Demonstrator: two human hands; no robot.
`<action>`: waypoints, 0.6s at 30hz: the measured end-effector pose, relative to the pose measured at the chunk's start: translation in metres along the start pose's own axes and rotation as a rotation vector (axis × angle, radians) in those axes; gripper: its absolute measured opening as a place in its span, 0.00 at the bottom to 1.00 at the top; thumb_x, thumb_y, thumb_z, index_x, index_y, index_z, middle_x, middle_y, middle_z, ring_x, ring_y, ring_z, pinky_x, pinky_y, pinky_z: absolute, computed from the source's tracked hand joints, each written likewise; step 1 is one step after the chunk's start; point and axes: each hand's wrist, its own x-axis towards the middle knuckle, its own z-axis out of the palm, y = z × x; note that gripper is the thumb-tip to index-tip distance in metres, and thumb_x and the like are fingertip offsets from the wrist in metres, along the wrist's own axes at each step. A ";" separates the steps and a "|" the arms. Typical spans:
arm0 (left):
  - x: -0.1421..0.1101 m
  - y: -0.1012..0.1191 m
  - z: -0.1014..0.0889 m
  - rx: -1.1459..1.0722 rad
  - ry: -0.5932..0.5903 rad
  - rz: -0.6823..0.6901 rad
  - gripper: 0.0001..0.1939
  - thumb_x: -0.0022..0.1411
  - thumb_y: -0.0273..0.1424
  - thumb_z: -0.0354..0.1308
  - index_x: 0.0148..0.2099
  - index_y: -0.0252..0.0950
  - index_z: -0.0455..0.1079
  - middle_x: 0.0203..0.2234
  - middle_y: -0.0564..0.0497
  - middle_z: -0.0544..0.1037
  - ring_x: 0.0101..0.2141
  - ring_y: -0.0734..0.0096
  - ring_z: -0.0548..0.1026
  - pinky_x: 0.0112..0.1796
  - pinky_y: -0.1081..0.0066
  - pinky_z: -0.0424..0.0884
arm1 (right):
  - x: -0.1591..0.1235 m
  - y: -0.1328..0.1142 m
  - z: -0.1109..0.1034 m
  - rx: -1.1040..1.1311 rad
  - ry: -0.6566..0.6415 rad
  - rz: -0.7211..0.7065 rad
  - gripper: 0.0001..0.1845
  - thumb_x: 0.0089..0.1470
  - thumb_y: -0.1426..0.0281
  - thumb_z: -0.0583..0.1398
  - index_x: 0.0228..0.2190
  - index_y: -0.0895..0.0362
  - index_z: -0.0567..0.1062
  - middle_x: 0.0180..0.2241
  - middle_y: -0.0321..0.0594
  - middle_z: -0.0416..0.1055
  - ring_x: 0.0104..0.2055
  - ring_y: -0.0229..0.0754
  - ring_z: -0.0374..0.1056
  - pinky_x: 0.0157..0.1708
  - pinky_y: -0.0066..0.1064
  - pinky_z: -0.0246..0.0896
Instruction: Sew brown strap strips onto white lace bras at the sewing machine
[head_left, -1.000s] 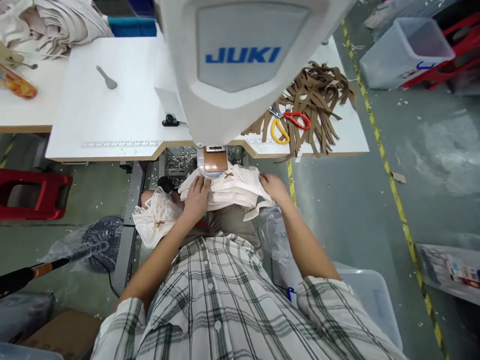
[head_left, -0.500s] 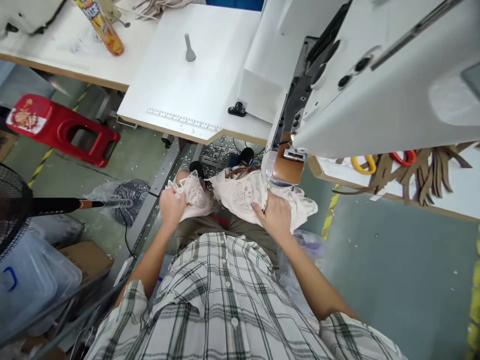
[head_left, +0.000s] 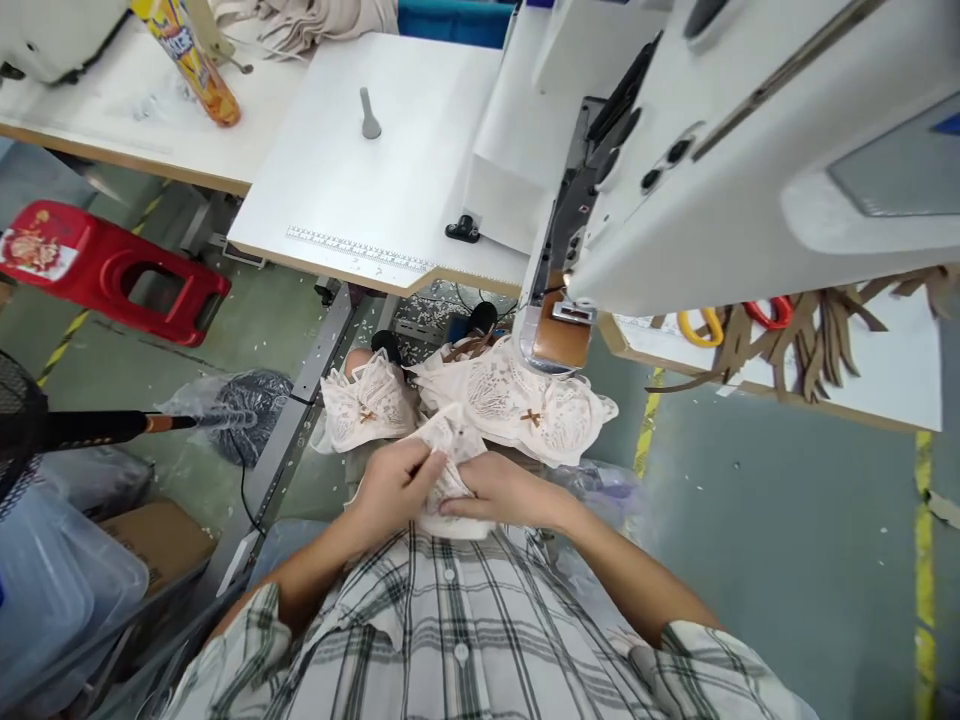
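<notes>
Both hands meet close to my chest on one pale lace garment piece (head_left: pixel 450 440). My left hand (head_left: pixel 394 485) grips its left side with curled fingers, and my right hand (head_left: pixel 499 492) pinches its right side. Just beyond lies a stack of lace bra pieces (head_left: pixel 525 405) with a small brown bow, under the brown head (head_left: pixel 559 340) of the white sewing machine (head_left: pixel 712 170). A smaller lace bundle (head_left: pixel 367 405) rests to the left on my lap.
White work table (head_left: pixel 375 190) with a printed ruler edge and a grey tool (head_left: pixel 369 112). Brown straps (head_left: pixel 817 335) and red and yellow scissors at right. Red stool (head_left: pixel 112 275), bagged dark object (head_left: pixel 240 400) and plastic bins on the floor at left.
My left hand left the small bundle and my right hand left the stack; both drew back toward my chest and now hold a single lace piece between them. The view shifted slightly.
</notes>
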 end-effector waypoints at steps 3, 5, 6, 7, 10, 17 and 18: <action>0.030 0.020 -0.001 -0.404 -0.118 0.052 0.18 0.65 0.46 0.56 0.41 0.36 0.73 0.36 0.47 0.78 0.37 0.64 0.74 0.39 0.68 0.69 | -0.039 -0.023 -0.026 0.057 0.116 0.042 0.23 0.65 0.55 0.53 0.27 0.57 0.72 0.23 0.34 0.69 0.26 0.35 0.62 0.29 0.28 0.52; 0.052 0.043 0.007 -0.677 -0.451 0.001 0.21 0.63 0.49 0.57 0.44 0.35 0.75 0.34 0.46 0.79 0.34 0.63 0.75 0.35 0.68 0.70 | -0.080 -0.035 -0.051 0.145 0.200 0.083 0.17 0.65 0.59 0.55 0.29 0.57 0.72 0.25 0.33 0.70 0.26 0.34 0.63 0.28 0.27 0.53; 0.061 0.058 0.013 -0.791 -0.595 -0.024 0.22 0.63 0.49 0.57 0.43 0.34 0.76 0.32 0.46 0.79 0.31 0.64 0.75 0.33 0.68 0.70 | -0.102 -0.040 -0.063 0.214 0.214 0.077 0.15 0.65 0.61 0.56 0.32 0.57 0.73 0.26 0.33 0.71 0.27 0.33 0.64 0.28 0.26 0.55; 0.068 0.074 0.020 -0.886 -0.675 -0.033 0.22 0.64 0.49 0.57 0.44 0.34 0.76 0.31 0.47 0.79 0.31 0.65 0.74 0.33 0.69 0.69 | -0.123 -0.042 -0.074 0.294 0.198 0.047 0.13 0.65 0.62 0.55 0.34 0.58 0.73 0.28 0.34 0.73 0.28 0.33 0.65 0.28 0.25 0.56; 0.084 0.114 0.039 -1.020 -0.609 0.042 0.18 0.63 0.44 0.60 0.48 0.37 0.73 0.35 0.48 0.79 0.35 0.66 0.75 0.38 0.70 0.70 | -0.171 -0.025 -0.102 0.418 0.145 -0.009 0.17 0.65 0.59 0.55 0.35 0.58 0.75 0.27 0.35 0.74 0.27 0.33 0.66 0.28 0.25 0.60; 0.103 0.128 0.059 -0.537 -0.266 0.131 0.18 0.67 0.44 0.53 0.31 0.37 0.65 0.24 0.54 0.68 0.28 0.71 0.66 0.31 0.72 0.63 | -0.146 0.123 -0.207 -0.021 1.282 0.773 0.14 0.62 0.61 0.57 0.38 0.59 0.74 0.39 0.44 0.76 0.39 0.42 0.68 0.40 0.31 0.57; 0.101 0.127 0.059 -0.493 -0.240 0.165 0.18 0.67 0.44 0.53 0.30 0.37 0.64 0.24 0.55 0.67 0.27 0.71 0.65 0.31 0.72 0.62 | -0.136 0.141 -0.227 -0.015 1.340 0.811 0.14 0.63 0.61 0.55 0.39 0.59 0.73 0.41 0.46 0.76 0.41 0.43 0.67 0.41 0.32 0.57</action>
